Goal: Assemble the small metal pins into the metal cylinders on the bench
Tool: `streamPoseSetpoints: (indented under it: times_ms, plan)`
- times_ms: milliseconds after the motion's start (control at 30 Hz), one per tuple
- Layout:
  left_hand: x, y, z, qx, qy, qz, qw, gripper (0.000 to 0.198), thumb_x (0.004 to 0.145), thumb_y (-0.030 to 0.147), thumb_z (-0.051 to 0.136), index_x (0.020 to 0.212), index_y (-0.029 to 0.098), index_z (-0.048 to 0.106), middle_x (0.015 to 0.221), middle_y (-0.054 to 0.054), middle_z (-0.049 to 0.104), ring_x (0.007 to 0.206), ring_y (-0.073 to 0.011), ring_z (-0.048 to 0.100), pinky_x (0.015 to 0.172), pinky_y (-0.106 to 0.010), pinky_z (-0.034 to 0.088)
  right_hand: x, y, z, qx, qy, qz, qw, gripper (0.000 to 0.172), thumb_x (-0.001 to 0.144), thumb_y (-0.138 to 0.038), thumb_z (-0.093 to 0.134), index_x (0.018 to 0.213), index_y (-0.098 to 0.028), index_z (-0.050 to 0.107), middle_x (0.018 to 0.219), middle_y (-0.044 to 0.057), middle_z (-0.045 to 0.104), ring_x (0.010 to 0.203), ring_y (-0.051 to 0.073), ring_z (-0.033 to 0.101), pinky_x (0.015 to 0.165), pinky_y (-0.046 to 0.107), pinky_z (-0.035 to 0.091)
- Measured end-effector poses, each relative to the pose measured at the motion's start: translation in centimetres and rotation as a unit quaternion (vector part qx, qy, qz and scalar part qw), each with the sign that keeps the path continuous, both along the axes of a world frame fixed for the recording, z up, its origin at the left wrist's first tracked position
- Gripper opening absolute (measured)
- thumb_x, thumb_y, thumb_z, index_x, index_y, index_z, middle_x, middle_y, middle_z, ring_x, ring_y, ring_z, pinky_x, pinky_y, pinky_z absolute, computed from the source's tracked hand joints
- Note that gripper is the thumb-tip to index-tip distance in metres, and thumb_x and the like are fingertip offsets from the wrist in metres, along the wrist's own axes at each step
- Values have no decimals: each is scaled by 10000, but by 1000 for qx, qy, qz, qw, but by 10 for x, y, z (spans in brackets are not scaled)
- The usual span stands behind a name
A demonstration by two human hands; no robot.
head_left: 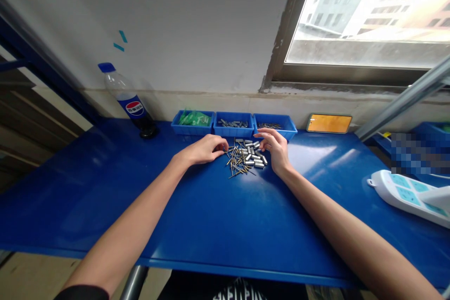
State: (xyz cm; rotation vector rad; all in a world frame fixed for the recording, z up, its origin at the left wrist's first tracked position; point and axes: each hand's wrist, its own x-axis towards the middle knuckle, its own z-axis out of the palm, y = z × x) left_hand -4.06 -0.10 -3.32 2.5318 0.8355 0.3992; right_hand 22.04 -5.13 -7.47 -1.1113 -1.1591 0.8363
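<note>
My left hand (209, 149) rests at the left edge of a loose pile, with thumb and fingers curled together beside the thin metal pins (239, 165). What its fingertips pinch, if anything, is too small to make out. Many of these pins have brass-coloured ends. On the pile's right part lie short silvery metal cylinders (258, 159). At that side my right hand (276, 149) hovers with bent fingers apart, its tips close to the cylinders and in front of the right bin. I see nothing held in it.
Three blue bins stand behind the pile: one with green-wrapped pieces (194, 118), a middle bin (233, 131) and a right bin (291, 130), both with small metal parts. A cola bottle (131, 103), an orange-faced phone (329, 123) and a white power strip (397, 197) stand around the blue table (211, 225).
</note>
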Motion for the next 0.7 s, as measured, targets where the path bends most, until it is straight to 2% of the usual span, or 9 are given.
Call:
streamPoseSetpoints:
  times_ms: [100,267,433,567,700]
  plan:
    - [1,1,-3,24,-3,-12,1000,136,903,166,586,978,164,700,975,-80,720,855,-184,662,792,-275,499,0,0,0,-1,6,1,1000,298,847,-442,626,1020,-220,723,988,61,773,599,162,585,554,313,475]
    - [4,1,-8,34,-25,-5,999,195,949,163,536,1078,173,682,990,-77,683,850,-178,641,804,-288,506,1,0,-2,8,19,8,1000,276,846,-426,637,1002,-219,731,964,59,770,589,155,572,541,307,465]
    - [12,-1,-9,33,-134,47,989,240,907,152,610,1137,189,671,980,-56,683,839,-167,660,842,-314,549,0,0,0,5,0,11,1000,282,859,-441,628,1018,-229,726,916,45,763,588,158,566,555,311,475]
    - [21,-7,-7,-14,-244,84,966,247,861,206,704,1101,178,657,985,-53,701,858,-168,707,869,-327,599,-5,-4,4,8,-49,37,998,296,849,-456,685,1033,-230,733,874,30,763,612,157,581,595,311,493]
    - [25,-12,-6,-33,-265,89,960,267,845,233,731,1091,181,642,965,-44,701,859,-173,727,873,-338,620,-12,-11,7,51,-161,49,984,299,871,-420,696,1092,-229,759,932,48,780,713,181,625,662,329,500]
